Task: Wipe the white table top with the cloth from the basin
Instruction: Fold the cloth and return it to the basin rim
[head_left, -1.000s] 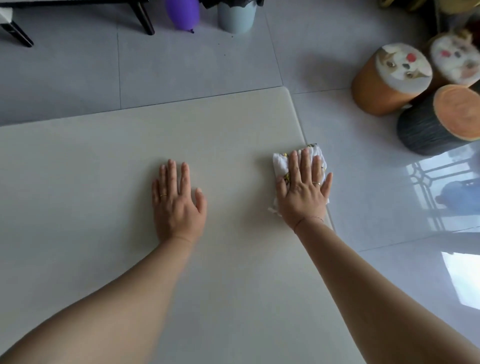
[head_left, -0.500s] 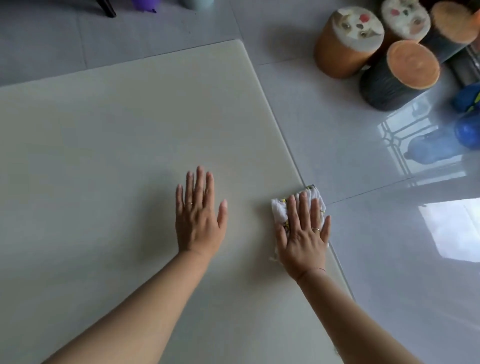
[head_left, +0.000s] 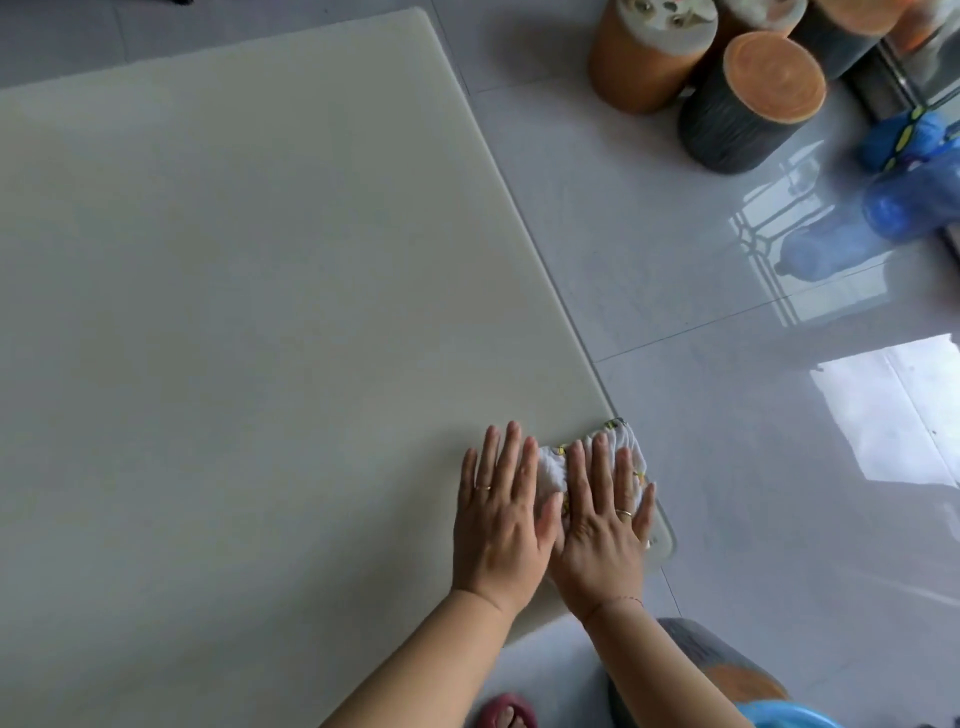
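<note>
The white table top (head_left: 260, 312) fills the left and middle of the head view. A crumpled white cloth (head_left: 621, 441) with small yellow marks lies at the table's near right corner, right at the edge. My right hand (head_left: 602, 525) presses flat on the cloth with fingers spread, covering most of it. My left hand (head_left: 498, 519) lies flat on the table just left of it, fingers apart, its thumb against my right hand and the cloth's left edge. No basin is clearly visible.
Round stools stand on the glossy tiled floor at the upper right: an orange one (head_left: 644, 62) and a dark one with an orange top (head_left: 748, 104). Blue objects (head_left: 914, 197) lie further right. Another stool (head_left: 717, 660) and my foot in a red slipper (head_left: 506, 714) are below the table's near edge.
My right hand has dragged the cloth along the right edge toward the near corner. My left hand has slid right until it rests against my right hand.
</note>
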